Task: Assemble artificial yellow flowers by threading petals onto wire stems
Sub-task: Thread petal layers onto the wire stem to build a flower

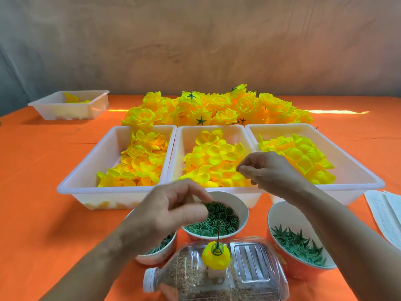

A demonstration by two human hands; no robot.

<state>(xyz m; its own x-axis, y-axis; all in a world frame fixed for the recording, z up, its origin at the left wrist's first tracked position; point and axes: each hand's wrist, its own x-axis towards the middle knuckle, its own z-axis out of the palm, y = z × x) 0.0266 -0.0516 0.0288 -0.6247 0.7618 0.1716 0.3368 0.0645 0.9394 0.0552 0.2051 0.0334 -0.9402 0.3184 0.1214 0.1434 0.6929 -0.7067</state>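
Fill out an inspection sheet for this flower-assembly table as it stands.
Surface: orange tablecloth, with a sunlit strip at the back.
Job's things: left tray, middle tray and right tray hold yellow petals. Finished flowers are heaped behind. Ring bowl, calyx bowl, and a third bowl partly hidden. A wire stem with a yellow bud stands on a bottle lying on its side.
Clutter: small tray far left, white sheets at the right edge.
Grippers: left hand blurred, curled over the ring bowl. Right hand pinched above the middle tray. What they hold is unclear.
Cables: nothing seen.
Surroundings: plain wall.
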